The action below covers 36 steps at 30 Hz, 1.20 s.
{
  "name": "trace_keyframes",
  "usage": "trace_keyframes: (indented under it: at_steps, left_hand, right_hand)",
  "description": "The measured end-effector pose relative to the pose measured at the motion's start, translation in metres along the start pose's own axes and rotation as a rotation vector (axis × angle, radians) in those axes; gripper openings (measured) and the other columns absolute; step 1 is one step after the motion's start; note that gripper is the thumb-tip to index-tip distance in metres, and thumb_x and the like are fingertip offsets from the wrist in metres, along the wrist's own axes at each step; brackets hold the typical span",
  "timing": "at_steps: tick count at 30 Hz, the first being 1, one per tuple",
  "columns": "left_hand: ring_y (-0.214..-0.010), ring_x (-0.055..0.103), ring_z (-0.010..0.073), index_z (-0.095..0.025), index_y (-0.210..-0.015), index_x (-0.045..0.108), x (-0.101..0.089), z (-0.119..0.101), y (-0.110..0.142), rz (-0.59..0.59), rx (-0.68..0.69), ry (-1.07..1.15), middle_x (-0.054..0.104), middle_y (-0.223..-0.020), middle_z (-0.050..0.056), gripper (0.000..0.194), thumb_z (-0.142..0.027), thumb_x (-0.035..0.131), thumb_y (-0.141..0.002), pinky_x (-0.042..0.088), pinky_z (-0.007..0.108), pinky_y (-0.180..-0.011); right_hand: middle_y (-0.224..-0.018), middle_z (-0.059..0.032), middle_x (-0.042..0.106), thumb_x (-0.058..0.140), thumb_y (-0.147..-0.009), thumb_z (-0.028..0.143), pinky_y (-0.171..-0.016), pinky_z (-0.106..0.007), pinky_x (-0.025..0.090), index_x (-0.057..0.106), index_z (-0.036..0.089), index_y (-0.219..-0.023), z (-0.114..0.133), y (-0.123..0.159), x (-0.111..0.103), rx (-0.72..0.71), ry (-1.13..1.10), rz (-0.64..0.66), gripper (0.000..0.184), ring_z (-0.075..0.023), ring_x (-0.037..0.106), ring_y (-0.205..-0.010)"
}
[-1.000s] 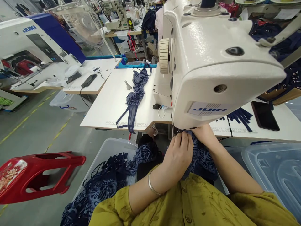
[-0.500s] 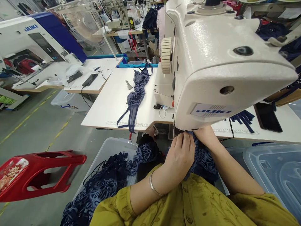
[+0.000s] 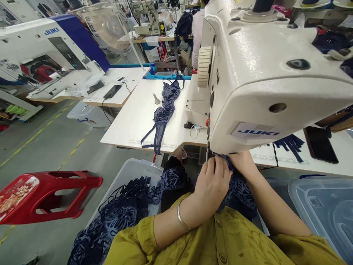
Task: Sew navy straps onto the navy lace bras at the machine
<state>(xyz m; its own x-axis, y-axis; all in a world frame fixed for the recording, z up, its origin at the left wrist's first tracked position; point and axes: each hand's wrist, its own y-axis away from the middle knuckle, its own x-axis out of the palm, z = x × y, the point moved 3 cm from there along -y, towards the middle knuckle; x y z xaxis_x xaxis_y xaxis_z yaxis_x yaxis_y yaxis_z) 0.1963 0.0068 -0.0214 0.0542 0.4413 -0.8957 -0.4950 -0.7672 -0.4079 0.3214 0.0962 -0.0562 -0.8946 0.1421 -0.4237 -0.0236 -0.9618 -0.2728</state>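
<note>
**Both hands at the patterned cloth point(image 3: 239, 191) beneath the sewing machine point(image 3: 256, 92)**

Your left hand point(image 3: 211, 186) had its fingers point(image 3: 211, 165) bunched and grasping the navy patterned cloth, just under the front of the machine head. Your right hand point(image 3: 242, 162) reached in beside it, at two o'clock from the left, but the machine hid its fingers, so whether they gripped cannot be told. The cloth hung below your hands, between your forearms and against your olive shirt point(image 3: 193, 243).

From your left hand, a navy bra point(image 3: 167, 106) lay at ten to eleven o'clock on the white surface point(image 3: 129, 119), its lower end at the front edge. A small pale tool point(image 3: 156, 98) lay just beside it. Navy strips point(image 3: 292, 145) and a dark phone point(image 3: 321, 144) lay between two and three o'clock. At eight o'clock, a clear bin point(image 3: 129, 167) held piled navy garments point(image 3: 118, 221); at nine o'clock, beyond it, was a red stool point(image 3: 52, 195).
</note>
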Motion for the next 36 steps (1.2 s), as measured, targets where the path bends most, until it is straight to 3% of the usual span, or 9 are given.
trace_keyframes:
  at_steps: [8, 17, 26, 30, 36]
  left_hand:
    - [-0.107, 0.059, 0.022, -0.006, -0.122, 0.059, 0.0, 0.006, 0.003, -0.001, 0.01, 0.022, 0.062, -0.118, 0.014, 0.038, -0.031, 0.042, -0.099, 0.05, 0.033, -0.089]
    - [-0.106, 0.059, 0.0209, -0.007, -0.126, 0.057, -0.001, 0.006, 0.008, -0.017, 0.071, 0.026, 0.062, -0.121, 0.013, 0.037, -0.028, 0.044, -0.098, 0.049, 0.033, -0.092]
    - [-0.105, 0.059, 0.0181, -0.009, -0.125, 0.057, -0.004, 0.007, 0.008, -0.009, 0.074, 0.058, 0.064, -0.118, 0.01, 0.034, -0.027, 0.047, -0.097, 0.049, 0.03, -0.09]
    - [-0.106, 0.059, 0.0192, -0.009, -0.124, 0.058, -0.001, 0.008, 0.006, -0.032, 0.072, 0.056, 0.064, -0.119, 0.012, 0.034, -0.027, 0.047, -0.097, 0.049, 0.031, -0.09]
    - [-0.108, 0.06, 0.0193, -0.01, -0.122, 0.058, 0.002, 0.011, 0.002, -0.029, 0.038, 0.122, 0.064, -0.119, 0.012, 0.035, -0.031, 0.045, -0.098, 0.048, 0.033, -0.093]
  right_hand:
    - [-0.102, -0.0135, 0.073, 0.062, -0.07, 0.029, -0.087, -0.043, 0.052, 0.068, 0.016, -0.097, -0.001, 0.0, 0.0, 0.03, 0.006, -0.058, 0.031, -0.0302, 0.066, -0.099]
    - [-0.085, -0.0074, 0.076, 0.055, -0.073, 0.026, -0.084, -0.04, 0.053, 0.07, 0.019, -0.087, 0.005, 0.0, 0.001, 0.001, -0.015, 0.007, 0.022, -0.0278, 0.068, -0.091]
    - [-0.082, -0.0092, 0.075, 0.052, -0.075, 0.027, -0.083, -0.042, 0.051, 0.069, 0.017, -0.082, 0.006, 0.002, -0.002, 0.049, 0.032, 0.007, 0.021, -0.0296, 0.067, -0.091]
    - [-0.085, -0.0093, 0.075, 0.055, -0.076, 0.026, -0.081, -0.042, 0.053, 0.07, 0.016, -0.089, 0.01, 0.001, -0.003, 0.047, 0.029, 0.009, 0.023, -0.0291, 0.068, -0.09]
    - [-0.1, -0.0107, 0.075, 0.057, -0.077, 0.026, -0.092, -0.044, 0.05, 0.069, 0.017, -0.105, 0.013, -0.004, -0.003, -0.016, -0.02, -0.018, 0.031, -0.0298, 0.065, -0.105]
